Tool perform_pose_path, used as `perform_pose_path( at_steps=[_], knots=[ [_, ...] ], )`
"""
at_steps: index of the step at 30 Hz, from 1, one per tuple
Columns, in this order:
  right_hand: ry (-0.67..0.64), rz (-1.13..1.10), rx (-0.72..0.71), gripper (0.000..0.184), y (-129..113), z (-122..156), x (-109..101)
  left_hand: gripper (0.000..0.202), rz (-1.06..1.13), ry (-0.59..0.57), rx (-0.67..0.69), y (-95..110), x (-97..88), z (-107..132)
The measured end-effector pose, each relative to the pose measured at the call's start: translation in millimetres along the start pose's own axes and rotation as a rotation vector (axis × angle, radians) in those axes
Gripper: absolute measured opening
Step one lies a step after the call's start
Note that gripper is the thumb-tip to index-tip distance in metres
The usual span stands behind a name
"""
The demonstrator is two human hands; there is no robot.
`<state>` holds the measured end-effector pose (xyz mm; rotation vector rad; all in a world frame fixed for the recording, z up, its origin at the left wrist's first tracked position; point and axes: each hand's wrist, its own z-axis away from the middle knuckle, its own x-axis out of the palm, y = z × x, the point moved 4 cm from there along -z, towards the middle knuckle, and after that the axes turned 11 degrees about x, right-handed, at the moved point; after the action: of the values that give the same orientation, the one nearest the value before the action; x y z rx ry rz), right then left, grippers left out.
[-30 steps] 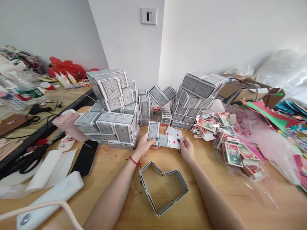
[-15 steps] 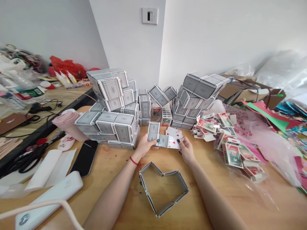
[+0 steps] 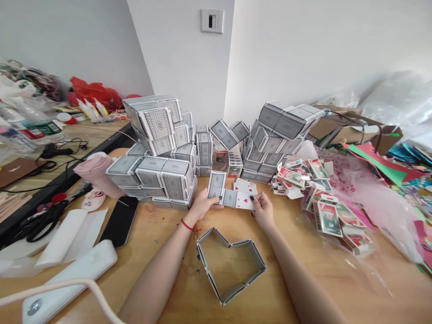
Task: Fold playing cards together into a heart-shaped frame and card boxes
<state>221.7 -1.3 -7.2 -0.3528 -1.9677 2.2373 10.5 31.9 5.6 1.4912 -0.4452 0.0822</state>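
Between my hands is a flat piece of joined playing cards (image 3: 230, 198), part patterned grey back and part white face with red hearts. My left hand (image 3: 203, 203) pinches its left end, where an upright card (image 3: 216, 183) with a grey back stands up past the thumb. At the right end, my right hand (image 3: 263, 210) grips a white card edge between thumb and fingers. Other face-up cards (image 3: 245, 186) lie just behind. Nearer to me, a heart-shaped frame (image 3: 231, 265) made of folded cards stands on the table between my forearms.
Stacked card-covered blocks (image 3: 164, 173) rise at the back left, more blocks (image 3: 285, 121) at the back right. Opened card boxes (image 3: 329, 218) lie in a heap at right beside clear plastic. On the left are a phone (image 3: 120, 221), white power bank (image 3: 72, 281) and black scissors (image 3: 45, 220).
Hardly anything differs. Both hands keep their hold on the joined cards, and the view has shifted very slightly.
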Motion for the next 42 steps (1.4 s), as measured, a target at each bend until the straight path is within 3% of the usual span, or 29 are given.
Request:
perform_pose_path(
  at_steps=[8,19,27,42],
  knots=[
    [-0.039,-0.142,0.074,0.039,-1,0,7,0.032,0.034,0.086,0.026,-1,-0.8,-1],
    [-0.043,-0.013,-0.036,0.031,-6,9,21,0.033,-0.012,-0.035,0.039,0,5.4,3],
    [-0.004,0.065,-0.006,0.031,4,7,24,0.045,-0.119,0.076,0.060,-1,9.5,4],
    [-0.022,-0.019,0.078,0.035,12,5,29,0.048,-0.258,0.101,0.151,-3,9.3,2]
  ],
)
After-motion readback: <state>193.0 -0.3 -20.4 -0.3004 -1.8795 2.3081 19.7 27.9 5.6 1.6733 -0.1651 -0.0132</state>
